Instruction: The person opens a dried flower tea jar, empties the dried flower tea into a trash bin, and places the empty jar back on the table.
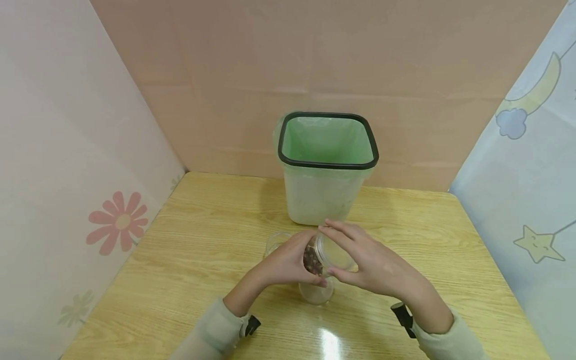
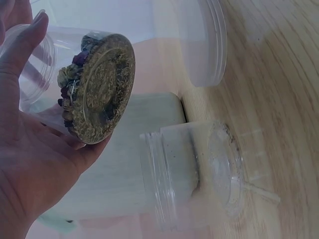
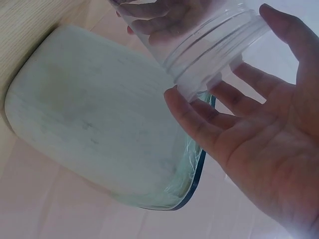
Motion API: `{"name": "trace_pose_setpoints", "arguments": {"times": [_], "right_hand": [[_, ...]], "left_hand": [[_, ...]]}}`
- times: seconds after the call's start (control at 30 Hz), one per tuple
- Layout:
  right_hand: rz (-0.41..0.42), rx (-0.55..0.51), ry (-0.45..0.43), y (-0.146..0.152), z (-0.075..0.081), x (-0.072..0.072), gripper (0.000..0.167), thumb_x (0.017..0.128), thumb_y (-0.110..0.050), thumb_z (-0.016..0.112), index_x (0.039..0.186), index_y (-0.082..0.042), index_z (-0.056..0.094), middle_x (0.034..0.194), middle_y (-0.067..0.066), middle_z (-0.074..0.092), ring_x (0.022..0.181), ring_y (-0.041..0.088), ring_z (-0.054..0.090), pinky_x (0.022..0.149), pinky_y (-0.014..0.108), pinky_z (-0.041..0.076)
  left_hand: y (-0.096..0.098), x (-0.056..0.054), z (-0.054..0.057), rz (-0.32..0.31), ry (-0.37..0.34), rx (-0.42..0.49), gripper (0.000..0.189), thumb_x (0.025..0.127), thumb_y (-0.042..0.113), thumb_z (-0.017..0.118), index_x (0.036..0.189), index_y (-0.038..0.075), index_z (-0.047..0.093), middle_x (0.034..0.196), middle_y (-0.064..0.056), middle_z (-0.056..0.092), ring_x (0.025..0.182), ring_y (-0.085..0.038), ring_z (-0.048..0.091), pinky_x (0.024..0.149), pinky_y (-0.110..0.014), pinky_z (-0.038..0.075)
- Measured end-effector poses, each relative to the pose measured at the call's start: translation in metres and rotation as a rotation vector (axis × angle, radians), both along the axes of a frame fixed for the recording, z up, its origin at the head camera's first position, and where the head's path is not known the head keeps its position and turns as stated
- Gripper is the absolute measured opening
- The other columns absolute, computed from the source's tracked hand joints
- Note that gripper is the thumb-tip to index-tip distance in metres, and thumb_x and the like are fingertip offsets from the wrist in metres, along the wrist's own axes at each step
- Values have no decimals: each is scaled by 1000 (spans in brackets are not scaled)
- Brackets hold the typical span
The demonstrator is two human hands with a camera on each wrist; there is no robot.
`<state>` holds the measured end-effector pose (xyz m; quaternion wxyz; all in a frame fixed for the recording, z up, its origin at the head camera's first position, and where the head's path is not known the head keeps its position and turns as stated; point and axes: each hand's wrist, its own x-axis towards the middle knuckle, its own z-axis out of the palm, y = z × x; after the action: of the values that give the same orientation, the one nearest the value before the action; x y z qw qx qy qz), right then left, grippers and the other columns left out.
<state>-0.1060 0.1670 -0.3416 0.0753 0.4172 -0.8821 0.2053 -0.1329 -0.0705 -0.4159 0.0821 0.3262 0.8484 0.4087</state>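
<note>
A clear screw-top jar [image 1: 313, 257] is held above the table, tilted with its threaded mouth toward the right. Dried flower buds [image 2: 70, 89] and fine brown bits lie against its base. My left hand [image 1: 288, 260] grips the jar's body, thumb on the near side. At the threaded end, my right hand [image 1: 371, 260] has thumb and fingertips spread around the rim. Below the held jar, a round clear lid-like piece [image 1: 317, 294] with a ridged rim [image 2: 219, 45] lies on the table. A second clear jar [image 2: 184, 169] stands upright beyond my left hand, specks around its base.
A whitish bin [image 1: 319, 195] with a black rim and a green liner stands at the back, just beyond my hands. The wooden tabletop [image 1: 202, 225] is bounded by a pinkish back sheet [image 1: 225, 100] and patterned side sheets.
</note>
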Motion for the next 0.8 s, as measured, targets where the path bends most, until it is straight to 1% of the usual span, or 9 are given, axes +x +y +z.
{"name": "trace_pose_setpoints", "arguments": {"times": [0.17,0.33,0.5,0.63,0.8], "right_hand": [[-20,1,-11,2,1,1,78,88,-36,80,154,-16,43,156,6,42,139,27,47,104,47,49],[-37,1,-24,3,2,1,78,89,-36,79,155,-18,41,156,6,42,139,28,47,103,48,49],[-47,-6,-17,5,2,0,79,88,-35,79,155,-17,41,156,7,43,138,29,48,103,48,49],[-56,-8,-24,8,1,-1,78,89,-34,79,155,-17,41,156,8,43,138,30,48,103,49,50],[-64,-7,-30,10,0,0,77,90,-35,78,155,-18,40,156,8,42,138,29,47,102,49,50]], "left_hand": [[-2,1,2,22,-13,-10,102,71,49,91,154,23,37,148,7,46,135,-15,45,108,-43,45],[-3,-2,1,1,-3,21,98,71,46,92,151,21,41,141,6,52,129,-13,50,105,-38,47],[-6,-4,3,-11,-12,56,94,70,41,93,147,19,45,134,9,56,121,-9,54,102,-33,48],[-8,-4,4,-3,-26,67,93,70,42,93,147,22,44,132,12,55,120,-8,54,101,-33,48],[-11,-4,6,19,-31,74,92,70,39,94,146,26,43,131,11,56,119,-10,55,101,-34,49]]}}
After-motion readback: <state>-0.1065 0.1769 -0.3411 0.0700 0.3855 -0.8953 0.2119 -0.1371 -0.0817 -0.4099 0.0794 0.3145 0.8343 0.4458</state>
